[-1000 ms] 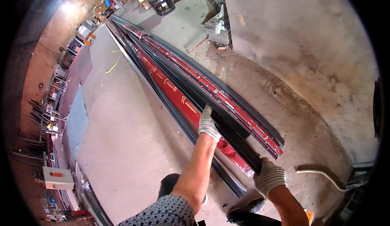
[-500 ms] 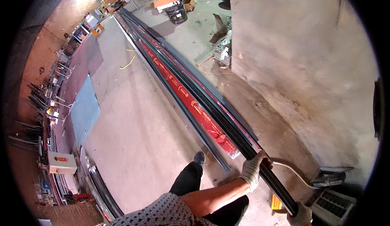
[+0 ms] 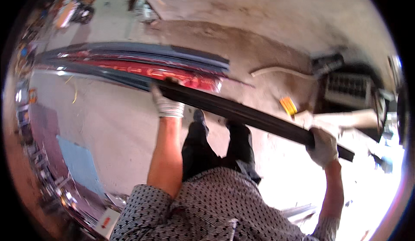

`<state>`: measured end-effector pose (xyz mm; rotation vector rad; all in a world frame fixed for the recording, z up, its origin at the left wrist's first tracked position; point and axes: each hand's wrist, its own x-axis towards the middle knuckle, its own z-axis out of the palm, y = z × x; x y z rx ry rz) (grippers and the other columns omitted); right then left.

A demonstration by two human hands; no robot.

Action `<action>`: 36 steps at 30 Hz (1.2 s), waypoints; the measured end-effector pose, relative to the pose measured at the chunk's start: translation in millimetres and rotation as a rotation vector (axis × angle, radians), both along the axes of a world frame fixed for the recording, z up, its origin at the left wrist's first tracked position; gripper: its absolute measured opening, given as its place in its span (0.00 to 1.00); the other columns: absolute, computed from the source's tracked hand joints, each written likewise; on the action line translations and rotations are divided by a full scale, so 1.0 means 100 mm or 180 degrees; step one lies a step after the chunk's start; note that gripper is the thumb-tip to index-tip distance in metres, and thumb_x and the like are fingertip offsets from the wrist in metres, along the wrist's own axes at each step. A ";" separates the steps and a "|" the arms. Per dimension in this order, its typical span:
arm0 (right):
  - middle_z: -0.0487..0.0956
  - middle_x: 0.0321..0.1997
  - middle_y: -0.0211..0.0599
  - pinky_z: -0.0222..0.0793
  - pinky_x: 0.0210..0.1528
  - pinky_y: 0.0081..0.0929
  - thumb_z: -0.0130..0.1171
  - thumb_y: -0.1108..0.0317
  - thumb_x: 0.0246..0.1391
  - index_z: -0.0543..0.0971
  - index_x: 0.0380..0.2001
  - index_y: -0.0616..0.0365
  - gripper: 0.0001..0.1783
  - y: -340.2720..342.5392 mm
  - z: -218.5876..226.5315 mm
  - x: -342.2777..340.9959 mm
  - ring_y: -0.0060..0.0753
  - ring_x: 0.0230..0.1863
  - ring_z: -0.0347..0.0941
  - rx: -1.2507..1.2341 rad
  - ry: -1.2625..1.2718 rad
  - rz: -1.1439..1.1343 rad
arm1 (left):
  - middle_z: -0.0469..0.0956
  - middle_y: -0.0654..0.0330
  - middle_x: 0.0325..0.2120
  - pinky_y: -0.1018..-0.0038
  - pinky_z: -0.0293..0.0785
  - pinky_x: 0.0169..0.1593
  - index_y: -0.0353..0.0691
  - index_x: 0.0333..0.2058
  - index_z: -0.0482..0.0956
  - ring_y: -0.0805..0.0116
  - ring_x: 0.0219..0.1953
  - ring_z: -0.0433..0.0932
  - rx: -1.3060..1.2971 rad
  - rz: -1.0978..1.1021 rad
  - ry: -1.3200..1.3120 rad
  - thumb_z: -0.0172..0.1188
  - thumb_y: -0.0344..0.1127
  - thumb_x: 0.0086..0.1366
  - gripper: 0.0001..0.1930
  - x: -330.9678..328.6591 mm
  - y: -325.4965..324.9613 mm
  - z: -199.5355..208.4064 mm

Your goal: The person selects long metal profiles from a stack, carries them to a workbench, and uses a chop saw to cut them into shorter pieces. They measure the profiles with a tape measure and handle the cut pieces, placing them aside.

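Black bars (image 3: 242,113), long — in both your hands, slanting along the near side of the red-wrapped bundle (image 3: 151,71). Your left hand (image 3: 168,105): fingers closed on the bars, near the bundle. Your right hand (image 3: 323,148): fingers curled around them, well beyond the bundle's right end. Pale hose (image 3: 281,69) — right of the bundle.

Under you, the floor (image 3: 116,124) is pale, and it meets a stained beige wall (image 3: 268,7) at the far side. On your left there lies a flat blue sheet (image 3: 80,161); the clutter (image 3: 78,9) at the far left is blurred. Strong white light (image 3: 367,193) covers the floor at your near right.
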<state>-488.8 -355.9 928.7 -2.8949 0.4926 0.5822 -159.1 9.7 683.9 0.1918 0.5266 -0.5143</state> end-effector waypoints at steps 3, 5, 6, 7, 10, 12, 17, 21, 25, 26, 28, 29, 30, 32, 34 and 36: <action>0.79 0.35 0.41 0.75 0.45 0.42 0.71 0.72 0.42 0.76 0.41 0.55 0.21 0.08 -0.13 0.00 0.49 0.39 0.79 0.0045 -0.0046 -0.0034 | 0.80 0.48 0.32 0.54 0.78 0.46 0.33 0.39 0.78 0.51 0.36 0.79 0.0369 0.0119 0.0169 0.44 0.71 0.68 0.38 0.16 0.29 -0.19; 0.79 0.36 0.40 0.74 0.47 0.44 0.73 0.69 0.42 0.76 0.43 0.55 0.23 0.09 -0.12 -0.11 0.49 0.41 0.79 0.0017 -0.0208 -0.0119 | 0.77 0.50 0.32 0.55 0.77 0.45 0.34 0.39 0.76 0.52 0.36 0.76 0.0507 0.0050 0.0182 0.40 0.70 0.69 0.38 0.17 0.36 -0.19; 0.79 0.37 0.41 0.73 0.49 0.44 0.74 0.66 0.43 0.77 0.44 0.55 0.24 0.10 -0.15 -0.19 0.48 0.43 0.78 0.0101 -0.0471 -0.0111 | 0.76 0.50 0.32 0.56 0.76 0.44 0.34 0.39 0.75 0.53 0.36 0.75 0.0589 -0.0063 0.0148 0.38 0.70 0.69 0.38 0.18 0.38 -0.18; 0.79 0.38 0.41 0.72 0.51 0.44 0.75 0.62 0.43 0.77 0.46 0.56 0.26 0.15 -0.08 -0.27 0.48 0.45 0.77 0.0115 -0.0676 -0.0116 | 0.75 0.51 0.33 0.56 0.75 0.43 0.35 0.39 0.75 0.54 0.36 0.74 0.0636 -0.0191 0.0153 0.37 0.70 0.69 0.38 0.14 0.39 -0.20; 0.80 0.44 0.42 0.68 0.59 0.43 0.73 0.55 0.48 0.78 0.50 0.57 0.29 0.12 0.07 -0.31 0.47 0.51 0.75 0.0301 -0.0159 -0.0579 | 0.77 0.50 0.38 0.54 0.74 0.51 0.34 0.44 0.76 0.52 0.41 0.75 0.0748 -0.0715 -0.0482 0.30 0.73 0.70 0.43 0.10 0.61 -0.31; 0.80 0.48 0.42 0.66 0.63 0.42 0.71 0.55 0.50 0.78 0.53 0.58 0.29 0.08 0.02 -0.46 0.47 0.54 0.75 0.0343 -0.0126 -0.0766 | 0.79 0.46 0.48 0.51 0.73 0.59 0.31 0.52 0.76 0.48 0.50 0.76 0.0456 -0.0801 -0.0815 0.37 0.72 0.70 0.43 0.16 0.83 -0.54; 0.79 0.37 0.40 0.71 0.52 0.42 0.62 0.50 0.58 0.80 0.39 0.57 0.20 -0.08 -0.14 -0.72 0.47 0.46 0.76 0.0301 -0.0304 -0.0867 | 0.80 0.45 0.46 0.52 0.76 0.58 0.30 0.52 0.76 0.49 0.49 0.79 0.2123 -0.0795 -0.1445 0.49 0.53 0.73 0.28 0.44 1.11 -0.97; 0.81 0.35 0.39 0.73 0.49 0.42 0.59 0.51 0.62 0.83 0.37 0.56 0.18 -0.25 -0.24 -0.76 0.46 0.41 0.77 0.0563 -0.0285 -0.0721 | 0.82 0.49 0.42 0.53 0.74 0.60 0.34 0.47 0.80 0.51 0.48 0.81 0.2381 -0.0605 -0.0708 0.50 0.53 0.72 0.25 0.62 1.17 -0.95; 0.81 0.33 0.38 0.74 0.46 0.42 0.58 0.47 0.63 0.84 0.34 0.55 0.21 -0.25 -0.19 -0.65 0.45 0.40 0.77 0.0469 -0.0450 -0.0848 | 0.82 0.50 0.47 0.48 0.68 0.65 0.34 0.49 0.80 0.49 0.54 0.78 0.2323 -0.0156 0.0022 0.48 0.53 0.71 0.26 0.52 0.67 -0.42; 0.81 0.33 0.38 0.74 0.46 0.42 0.58 0.47 0.63 0.84 0.33 0.55 0.21 -0.23 -0.14 -0.61 0.45 0.40 0.77 0.0472 -0.0523 -0.0919 | 0.81 0.50 0.51 0.46 0.67 0.66 0.33 0.51 0.79 0.49 0.57 0.77 0.2291 0.0098 0.0259 0.46 0.54 0.72 0.28 0.43 0.49 -0.18; 0.82 0.31 0.37 0.74 0.45 0.42 0.58 0.48 0.62 0.84 0.31 0.55 0.21 -0.16 -0.18 -0.53 0.47 0.39 0.79 0.0334 -0.0909 -0.0941 | 0.81 0.52 0.53 0.45 0.66 0.67 0.34 0.52 0.80 0.50 0.58 0.76 0.2237 0.0163 0.0001 0.46 0.51 0.73 0.26 0.51 0.44 -0.13; 0.82 0.32 0.37 0.75 0.45 0.42 0.58 0.49 0.62 0.85 0.31 0.55 0.20 -0.10 -0.16 -0.45 0.47 0.39 0.79 0.0477 -0.0901 -0.1011 | 0.80 0.53 0.54 0.46 0.65 0.67 0.34 0.53 0.79 0.51 0.60 0.75 0.1170 -0.0446 -0.0535 0.47 0.48 0.73 0.24 0.82 0.92 -0.48; 0.83 0.32 0.38 0.75 0.45 0.42 0.59 0.49 0.62 0.85 0.32 0.55 0.20 -0.08 -0.14 -0.29 0.48 0.39 0.80 0.0658 -0.0937 -0.1029 | 0.79 0.55 0.55 0.46 0.65 0.68 0.34 0.54 0.79 0.52 0.61 0.75 0.0290 -0.1155 -0.1145 0.47 0.45 0.73 0.23 1.13 1.44 -0.75; 0.84 0.34 0.39 0.76 0.45 0.42 0.58 0.51 0.62 0.86 0.33 0.54 0.18 0.02 -0.15 -0.11 0.48 0.39 0.81 0.0829 -0.0894 -0.1097 | 0.80 0.56 0.55 0.51 0.66 0.68 0.36 0.55 0.79 0.54 0.59 0.76 0.1416 -0.0739 -0.0625 0.49 0.46 0.72 0.23 1.05 1.17 -0.56; 0.85 0.35 0.39 0.78 0.45 0.42 0.57 0.56 0.63 0.88 0.34 0.52 0.15 0.14 -0.16 0.07 0.48 0.39 0.83 0.0952 -0.1007 -0.0944 | 0.81 0.56 0.54 0.55 0.69 0.66 0.36 0.54 0.80 0.56 0.57 0.78 0.1647 -0.0953 -0.0862 0.50 0.46 0.72 0.22 1.21 1.24 -0.68; 0.86 0.34 0.39 0.79 0.45 0.41 0.57 0.59 0.63 0.88 0.34 0.52 0.14 0.25 -0.23 0.24 0.47 0.40 0.83 0.0898 -0.1051 -0.0709 | 0.82 0.56 0.52 0.55 0.72 0.63 0.36 0.53 0.80 0.56 0.55 0.79 0.2181 -0.0902 -0.0631 0.49 0.45 0.72 0.21 1.23 1.18 -0.68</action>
